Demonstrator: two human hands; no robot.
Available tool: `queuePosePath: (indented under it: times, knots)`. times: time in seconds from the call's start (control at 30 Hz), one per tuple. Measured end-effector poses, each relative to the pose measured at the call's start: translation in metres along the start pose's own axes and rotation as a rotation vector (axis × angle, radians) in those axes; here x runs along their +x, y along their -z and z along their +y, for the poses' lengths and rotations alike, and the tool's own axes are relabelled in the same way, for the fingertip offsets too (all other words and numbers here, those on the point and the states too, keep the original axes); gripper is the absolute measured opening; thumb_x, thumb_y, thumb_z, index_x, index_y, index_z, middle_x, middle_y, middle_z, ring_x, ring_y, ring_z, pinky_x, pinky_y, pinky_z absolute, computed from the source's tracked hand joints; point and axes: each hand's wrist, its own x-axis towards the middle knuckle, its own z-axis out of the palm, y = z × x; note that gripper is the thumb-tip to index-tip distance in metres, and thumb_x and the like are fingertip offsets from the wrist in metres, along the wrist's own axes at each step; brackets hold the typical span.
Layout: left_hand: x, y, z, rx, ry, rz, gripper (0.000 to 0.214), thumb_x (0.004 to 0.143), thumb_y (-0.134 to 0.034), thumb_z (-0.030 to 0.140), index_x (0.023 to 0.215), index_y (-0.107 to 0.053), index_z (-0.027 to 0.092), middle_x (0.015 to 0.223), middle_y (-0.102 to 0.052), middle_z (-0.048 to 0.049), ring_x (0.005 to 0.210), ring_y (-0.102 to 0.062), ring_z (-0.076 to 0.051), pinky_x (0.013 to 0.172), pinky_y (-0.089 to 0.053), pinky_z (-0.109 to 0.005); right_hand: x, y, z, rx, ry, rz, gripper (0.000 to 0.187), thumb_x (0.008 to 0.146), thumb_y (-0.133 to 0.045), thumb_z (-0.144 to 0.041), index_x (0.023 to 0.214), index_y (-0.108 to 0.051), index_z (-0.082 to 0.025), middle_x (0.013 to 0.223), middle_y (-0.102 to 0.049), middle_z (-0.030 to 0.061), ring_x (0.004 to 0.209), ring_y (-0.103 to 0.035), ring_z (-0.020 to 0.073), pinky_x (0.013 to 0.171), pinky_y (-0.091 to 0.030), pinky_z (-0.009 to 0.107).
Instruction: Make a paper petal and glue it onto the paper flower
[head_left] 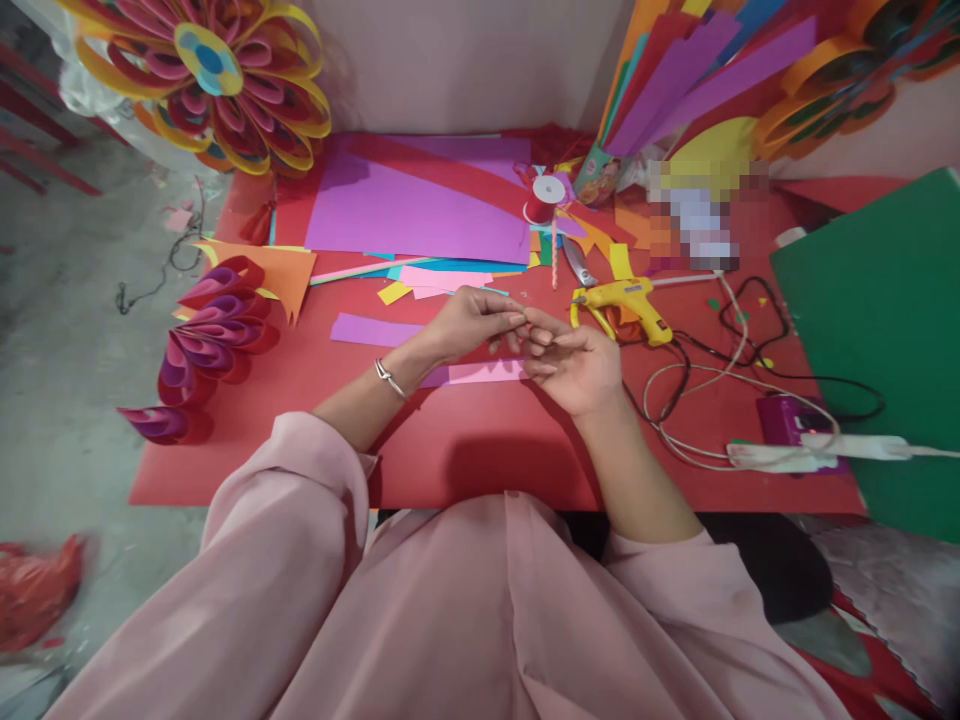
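Note:
My left hand (478,324), a silver bangle at its wrist, is closed in a pinch above the middle of the red table. Its fingertips meet those of my right hand (581,368), which is turned partly palm up with curled fingers. Whatever lies between the fingertips is too small or hidden to make out. Under the hands lies a pink and purple paper strip (484,373), partly covered by them. A purple strip (375,330) lies beyond my left wrist. To the right of my right hand is a yellow hot glue gun (628,303), with scissors (577,262) behind it.
Rolled paper petals (214,335) stand at the left. A large purple sheet (427,200), a red ribbon spool (541,203) and paper scraps lie at the back. Cables curl toward a power strip (787,455) beside a green board (885,350). A paper flower (210,60) stands back left.

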Motion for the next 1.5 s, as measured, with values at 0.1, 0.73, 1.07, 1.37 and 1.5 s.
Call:
queuePosePath:
  times: [0.1, 0.73, 1.07, 1.37, 1.5]
  knots:
    - [-0.003, -0.003, 0.005, -0.022, 0.1, 0.067, 0.018, 0.091, -0.088, 0.026, 0.085, -0.081, 0.011, 0.071, -0.078, -0.0057, 0.055, -0.069, -0.01, 0.049, -0.047, -0.019, 0.004, 0.003, 0.005, -0.086, 0.069, 0.028, 0.043, 0.058, -0.061, -0.025, 0.094, -0.083, -0.024, 0.072, -0.048, -0.0008, 0.064, -0.04, 0.0148, 0.046, -0.026, 0.023]
    - [-0.002, -0.009, 0.006, -0.124, 0.13, 0.21, 0.019, 0.085, -0.075, 0.012, 0.066, -0.073, 0.013, 0.053, -0.063, 0.0022, 0.041, -0.053, -0.005, 0.045, -0.039, -0.018, 0.004, 0.015, 0.028, -1.188, 0.983, 0.139, 0.056, 0.087, -0.059, -0.019, 0.134, -0.086, -0.035, 0.084, -0.058, 0.003, 0.086, -0.059, 0.0233, 0.084, -0.054, 0.045]
    - [-0.003, -0.006, 0.003, -0.104, 0.06, 0.192, 0.012, 0.079, -0.076, 0.02, 0.068, -0.073, 0.014, 0.058, -0.065, 0.0015, 0.046, -0.054, -0.006, 0.048, -0.039, -0.018, 0.006, 0.005, 0.012, -0.202, 0.167, -0.008, 0.049, 0.062, -0.061, -0.026, 0.104, -0.087, -0.028, 0.077, -0.05, 0.0007, 0.068, -0.042, 0.0158, 0.05, -0.031, 0.025]
    - [0.003, 0.004, -0.001, 0.136, 0.05, 0.311, 0.026, 0.094, -0.071, 0.029, 0.071, -0.07, 0.016, 0.06, -0.06, 0.0016, 0.052, -0.05, -0.008, 0.051, -0.037, -0.022, 0.01, 0.013, 0.009, -0.229, 0.183, -0.042, 0.041, 0.072, -0.066, -0.034, 0.11, -0.081, -0.027, 0.076, -0.055, 0.0005, 0.069, -0.05, 0.0178, 0.047, -0.032, 0.026]
    - [0.008, 0.027, -0.011, 0.674, -0.162, 0.449, 0.024, 0.088, -0.079, 0.024, 0.068, -0.068, 0.017, 0.091, -0.075, -0.0087, 0.083, -0.065, -0.019, 0.071, -0.05, -0.03, 0.015, 0.022, 0.017, -0.534, 0.389, 0.181, 0.032, 0.078, -0.084, -0.052, 0.098, -0.077, -0.028, 0.078, -0.064, -0.0013, 0.066, -0.056, 0.0159, 0.051, -0.039, 0.027]
